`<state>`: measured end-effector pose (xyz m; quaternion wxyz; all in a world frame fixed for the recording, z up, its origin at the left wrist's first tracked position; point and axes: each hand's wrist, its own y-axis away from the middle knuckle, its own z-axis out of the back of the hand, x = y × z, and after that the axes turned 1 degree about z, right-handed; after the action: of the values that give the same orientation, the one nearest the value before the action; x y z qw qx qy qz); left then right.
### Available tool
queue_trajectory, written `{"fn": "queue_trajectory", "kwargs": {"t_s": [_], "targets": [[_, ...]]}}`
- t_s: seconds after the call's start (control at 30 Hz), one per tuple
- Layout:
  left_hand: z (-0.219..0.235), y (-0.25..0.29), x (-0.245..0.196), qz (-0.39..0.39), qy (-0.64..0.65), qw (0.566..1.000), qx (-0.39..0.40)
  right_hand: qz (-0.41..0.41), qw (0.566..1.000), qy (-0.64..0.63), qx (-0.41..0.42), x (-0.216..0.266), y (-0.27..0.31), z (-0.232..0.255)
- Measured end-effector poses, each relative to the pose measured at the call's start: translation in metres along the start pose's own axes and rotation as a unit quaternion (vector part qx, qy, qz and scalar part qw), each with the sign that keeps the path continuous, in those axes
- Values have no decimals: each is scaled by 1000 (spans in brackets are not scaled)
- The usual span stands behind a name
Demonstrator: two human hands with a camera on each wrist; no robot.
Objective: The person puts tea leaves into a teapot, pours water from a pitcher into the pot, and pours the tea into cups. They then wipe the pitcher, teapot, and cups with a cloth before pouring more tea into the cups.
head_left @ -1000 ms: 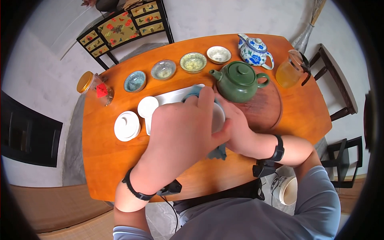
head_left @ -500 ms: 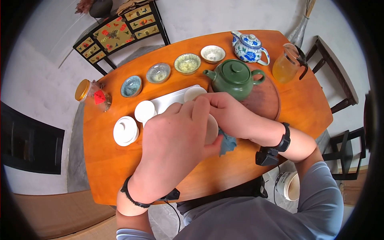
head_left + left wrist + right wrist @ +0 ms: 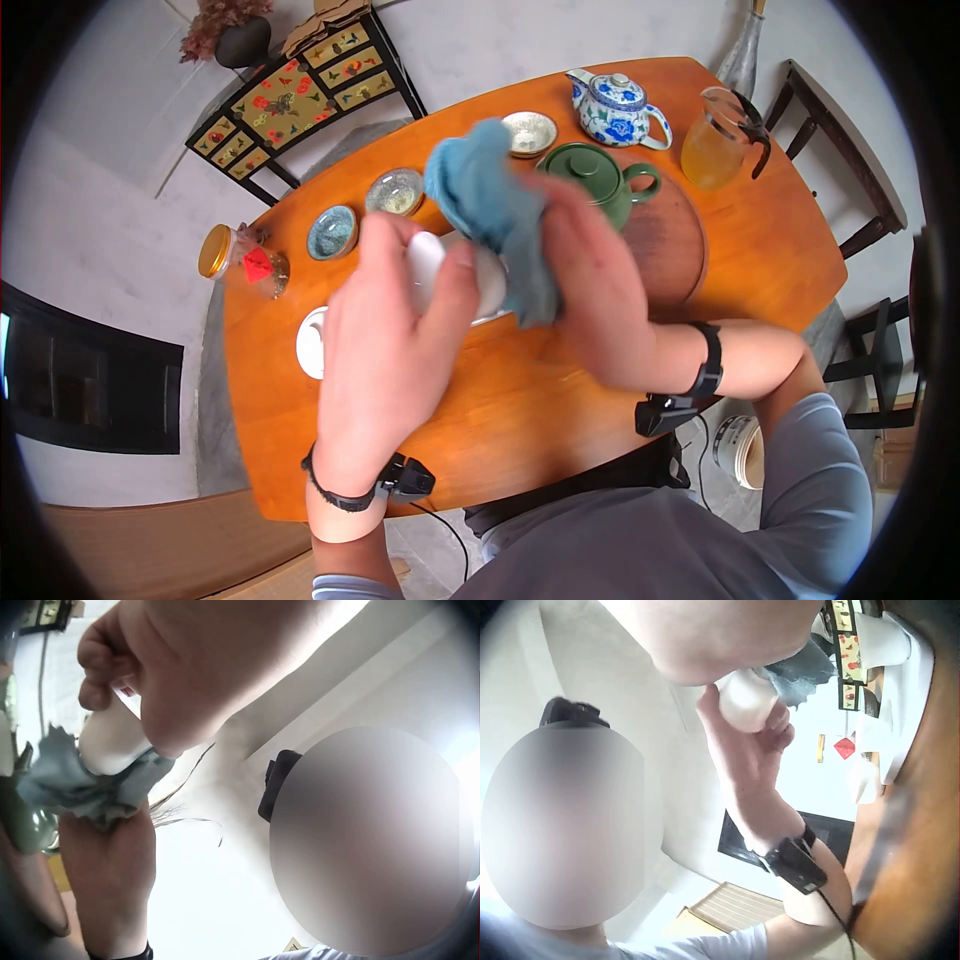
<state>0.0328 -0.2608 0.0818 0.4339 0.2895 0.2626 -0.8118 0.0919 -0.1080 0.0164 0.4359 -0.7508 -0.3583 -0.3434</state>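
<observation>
In the head view my left hand (image 3: 385, 320) holds a small white cup (image 3: 425, 265) between thumb and fingers, above the table. My right hand (image 3: 605, 300) grips a blue-grey cloth (image 3: 480, 190), blurred by motion, just right of the cup. From the left wrist, the cloth (image 3: 90, 787) lies close against the lower part of the cup (image 3: 112, 739). The right wrist view shows the left fingers around the cup (image 3: 746, 701), with the cloth (image 3: 802, 675) beside it. Behind the left hand, a white lidded bowl (image 3: 311, 345) is partly hidden.
A white tray (image 3: 922, 671) bears white cups. Glazed bowls (image 3: 332, 232) stand in a row behind the hands. A green teapot (image 3: 600, 175) sits on a round wooden board (image 3: 675, 250). Farther back are a blue-and-white teapot (image 3: 615, 115), a glass pitcher (image 3: 712, 155) and a lidded jar (image 3: 245, 262).
My hands have moved apart from their close hold around the cup. The cloth has come up into view in the right hand, while the left hand has shifted left with the cup.
</observation>
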Motion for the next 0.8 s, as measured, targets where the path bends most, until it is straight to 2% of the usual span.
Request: {"fn": "queue_trajectory", "kwargs": {"t_s": [0.07, 0.13, 0.2, 0.27, 0.3, 0.33, 0.37, 0.4, 0.47, 0.5, 0.6, 0.67, 0.73, 0.77, 0.8], "targets": [[-3, 3, 3, -19, 22, 999, 20, 68, 986, 103, 114, -11, 8, 8], [-7, 8, -2, -80, -88, 992, 35, -19, 997, -1, 77, -11, 24, -2], [-6, 9, -3, -102, -103, 989, 14, -49, 992, -3, 114, -22, 27, 12], [7, 11, -9, -139, -193, 968, 81, -75, 953, 253, 150, -39, 35, 22], [16, 10, -9, -137, -191, 968, 88, -75, 952, 253, 158, -32, 30, 17], [24, 8, -2, -130, -189, 970, 85, -243, 931, 201, 184, -18, 24, 8], [33, 5, 5, -120, -174, 977, 13, -405, 880, 145, 203, -10, 21, 1], [43, 1, 13, -112, -157, 979, -61, -407, 877, 147, 208, -8, 21, -2], [71, -4, 21, -15, -100, 989, -108, -322, 832, 213, 397, -4, 24, -4], [81, -4, 25, 3, -64, 990, -123, -288, 849, 195, 398, -12, 30, -5], [98, 1, 29, 49, -23, 985, -166, -261, 847, 238, 398, -5, 30, -6], [96, 5, 29, 5, 29, 985, -171, -293, 814, 268, 424, 13, 18, -17], [101, 8, 33, 11, 32, 982, -185, -167, 789, 411, 426, 21, 12, -26], [103, 8, 35, 5, 29, 982, -187, -16, 801, 446, 398, 6, 12, -23], [104, 9, 35, 1, 19, 982, -190, -15, 797, 450, 403, 1, 8, -27]]}}
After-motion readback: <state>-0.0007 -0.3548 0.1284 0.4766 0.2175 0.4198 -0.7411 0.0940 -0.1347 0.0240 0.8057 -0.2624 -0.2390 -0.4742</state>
